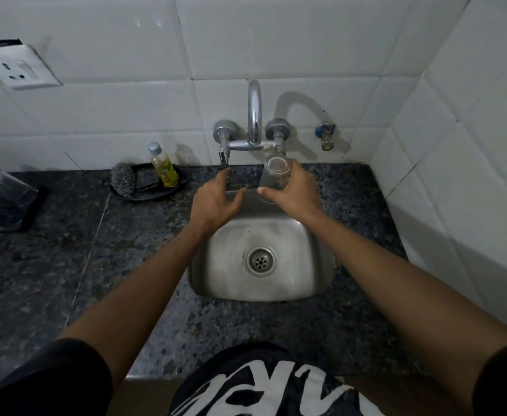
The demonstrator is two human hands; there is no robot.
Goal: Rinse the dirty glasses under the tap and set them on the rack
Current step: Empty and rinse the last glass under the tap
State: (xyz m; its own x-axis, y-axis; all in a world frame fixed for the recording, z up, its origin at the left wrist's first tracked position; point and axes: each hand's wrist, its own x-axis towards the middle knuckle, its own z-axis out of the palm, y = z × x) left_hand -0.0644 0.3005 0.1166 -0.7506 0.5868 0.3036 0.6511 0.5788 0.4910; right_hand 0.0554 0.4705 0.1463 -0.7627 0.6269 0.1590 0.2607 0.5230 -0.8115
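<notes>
My right hand (298, 193) is shut on a clear drinking glass (273, 175), held over the back edge of the steel sink (225, 265) below the right tap handle. My left hand (214, 202) is open, fingers spread, its fingertips just under the left tap handle (223, 159). The chrome tap (254, 112) arches up from the tiled wall between both hands. No water stream shows. At the far left, clear glasses (3, 190) rest upside down on a dark rack (31, 213).
A black dish (183, 180) holds a steel scrubber (123, 178) and a small yellow soap bottle (163, 166) left of the tap. A wall socket (18, 69) sits upper left. A small valve (325, 135) is right of the tap. White tiled wall closes the right side.
</notes>
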